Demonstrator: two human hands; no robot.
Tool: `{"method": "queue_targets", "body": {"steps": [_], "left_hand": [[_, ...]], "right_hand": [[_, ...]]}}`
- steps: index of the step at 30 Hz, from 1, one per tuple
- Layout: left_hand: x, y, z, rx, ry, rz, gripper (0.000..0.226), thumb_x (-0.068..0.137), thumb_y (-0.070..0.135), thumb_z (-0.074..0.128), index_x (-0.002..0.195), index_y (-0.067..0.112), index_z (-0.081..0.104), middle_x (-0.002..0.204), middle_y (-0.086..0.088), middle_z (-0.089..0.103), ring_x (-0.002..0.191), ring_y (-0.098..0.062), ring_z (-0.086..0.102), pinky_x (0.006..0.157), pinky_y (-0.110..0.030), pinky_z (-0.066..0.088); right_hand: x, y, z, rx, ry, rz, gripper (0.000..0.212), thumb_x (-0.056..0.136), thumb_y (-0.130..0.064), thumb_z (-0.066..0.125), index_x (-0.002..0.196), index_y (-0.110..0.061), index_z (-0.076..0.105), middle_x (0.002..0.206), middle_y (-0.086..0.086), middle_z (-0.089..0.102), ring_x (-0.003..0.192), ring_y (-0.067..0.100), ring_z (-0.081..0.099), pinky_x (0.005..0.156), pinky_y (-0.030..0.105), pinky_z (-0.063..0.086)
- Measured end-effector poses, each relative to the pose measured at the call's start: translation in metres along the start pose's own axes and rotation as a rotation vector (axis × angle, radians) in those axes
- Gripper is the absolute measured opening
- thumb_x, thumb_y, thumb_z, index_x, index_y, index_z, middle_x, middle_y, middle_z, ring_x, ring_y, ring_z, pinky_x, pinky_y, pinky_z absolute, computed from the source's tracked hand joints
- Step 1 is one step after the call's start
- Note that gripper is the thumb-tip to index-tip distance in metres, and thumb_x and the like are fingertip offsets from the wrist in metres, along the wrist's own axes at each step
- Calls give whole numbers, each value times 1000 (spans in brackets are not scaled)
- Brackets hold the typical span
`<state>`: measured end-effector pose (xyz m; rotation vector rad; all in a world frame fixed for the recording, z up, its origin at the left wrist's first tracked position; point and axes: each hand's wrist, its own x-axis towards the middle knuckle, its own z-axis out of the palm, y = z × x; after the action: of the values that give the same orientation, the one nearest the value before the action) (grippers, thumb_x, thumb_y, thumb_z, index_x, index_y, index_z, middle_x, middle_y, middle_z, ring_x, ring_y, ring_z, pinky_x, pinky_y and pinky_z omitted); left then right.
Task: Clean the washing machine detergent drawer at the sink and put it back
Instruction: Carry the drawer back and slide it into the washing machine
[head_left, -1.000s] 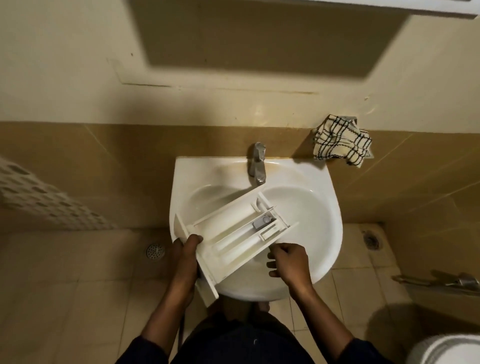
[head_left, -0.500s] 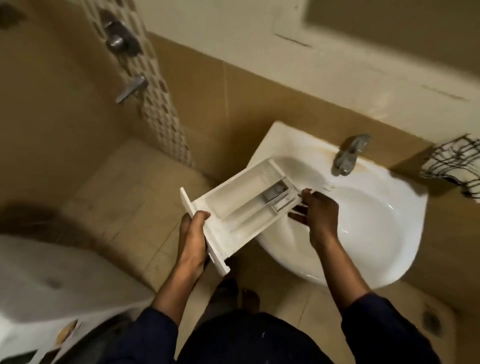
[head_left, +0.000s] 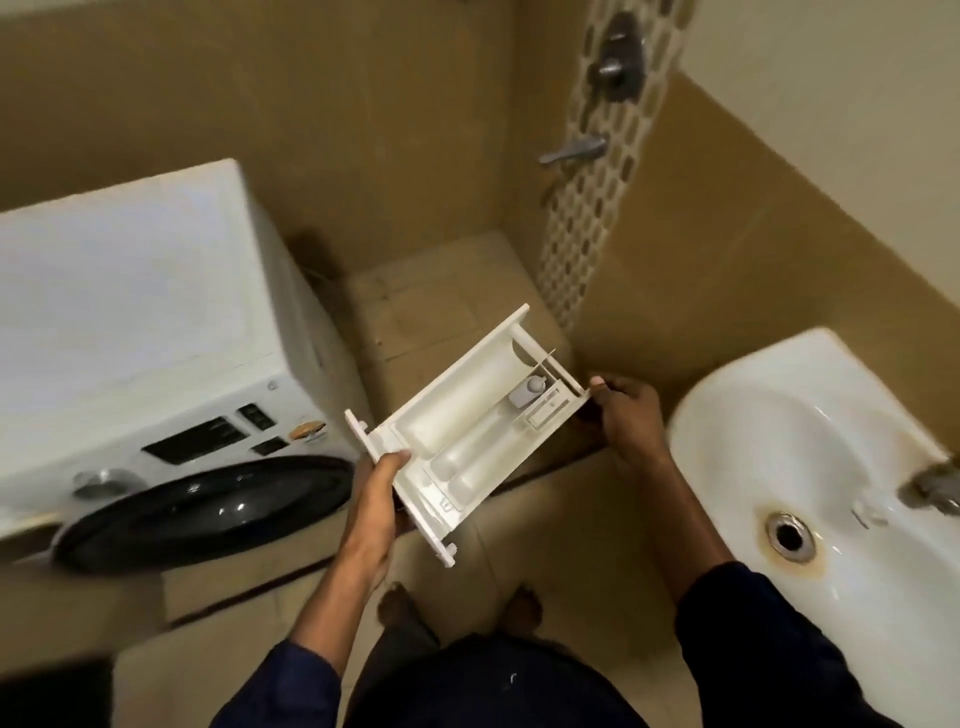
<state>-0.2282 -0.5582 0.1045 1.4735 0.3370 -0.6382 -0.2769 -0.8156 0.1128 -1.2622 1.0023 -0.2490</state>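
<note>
The white detergent drawer (head_left: 467, 426) hangs in the air between the washing machine and the sink, its compartments facing up. My left hand (head_left: 376, 493) grips its front panel end, thumb on top. My right hand (head_left: 623, 415) holds the far end, where a small grey cap sits. The white front-loading washing machine (head_left: 156, 322) stands at the left with its dark round door. The white sink (head_left: 810, 478) with its drain is at the right.
A tap (head_left: 930, 488) sits at the sink's right edge. Shower fittings (head_left: 615, 52) and a lever tap (head_left: 574, 150) are on the tiled wall beyond. My bare feet (head_left: 400, 608) stand on the beige tiled floor, which steps up near the machine.
I have turned left, away from the sink. The drawer, still held by both hands, has left the basin and now hangs over the floor near the washing machine.
</note>
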Motion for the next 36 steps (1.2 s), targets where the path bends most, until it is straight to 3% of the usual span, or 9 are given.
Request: {"method": "queue_targets", "body": {"steps": [5,9,12,17,20,24,27,32,36], "left_hand": [[-15,-11,-92,-73,199,26,26,93,25,54,118,26,62,106,-2,73,95,-22,70,74,-43,56],[-32,-27,-172,-117,285,-13,24,93,23,57,116,21,63,103,-4,75,94,-23,72,70,-36,58],[-48,-40,-230,-201,336,-57,21,95,24,55,113,17,65,100,-8,74,90,-25,72,74,-40,59],[-78,-64,-320,-308,448,-102,23,97,25,53,113,13,64,102,-12,73,90,-29,71,79,-42,58],[-93,-77,-369,-378,537,-95,26,96,24,54,117,11,62,107,-15,71,93,-32,70,75,-39,58],[-106,-91,-418,-436,642,-80,28,97,25,55,122,14,58,109,-12,70,94,-29,70,71,-36,58],[-105,-94,-445,-477,685,-68,30,96,26,56,123,13,58,107,-11,70,94,-28,70,73,-39,58],[-93,-90,-483,-545,708,-65,30,97,23,54,124,11,58,109,-13,70,94,-27,71,76,-40,59],[-73,-83,-514,-550,716,-82,24,97,25,56,118,14,62,107,-14,72,97,-30,70,85,-47,57]], "right_hand": [[-13,15,103,-97,-188,11,18,100,-11,48,110,-6,61,100,18,66,84,25,68,60,32,59],[-49,35,188,-134,-263,9,14,100,-13,48,105,-2,56,95,15,64,78,23,67,60,31,60],[-80,58,250,-170,-327,-1,15,99,-13,51,101,0,56,88,12,64,75,22,68,65,36,60],[-129,108,346,-298,-439,-19,15,97,-12,53,93,-4,66,96,16,70,87,30,70,76,50,58],[-157,139,398,-377,-500,3,13,97,-14,54,96,-7,65,95,16,70,88,30,70,77,48,59],[-188,168,453,-485,-582,-7,12,95,-19,56,96,-11,65,91,14,71,84,27,71,74,47,60],[-208,175,489,-516,-639,-17,12,96,-13,54,103,-7,63,95,15,69,85,26,71,69,41,61],[-223,186,545,-527,-690,18,12,94,-5,54,99,-12,63,96,15,68,87,28,70,74,43,60],[-219,201,587,-500,-685,95,20,94,-4,56,112,1,62,100,18,68,89,30,70,78,46,59]]}}
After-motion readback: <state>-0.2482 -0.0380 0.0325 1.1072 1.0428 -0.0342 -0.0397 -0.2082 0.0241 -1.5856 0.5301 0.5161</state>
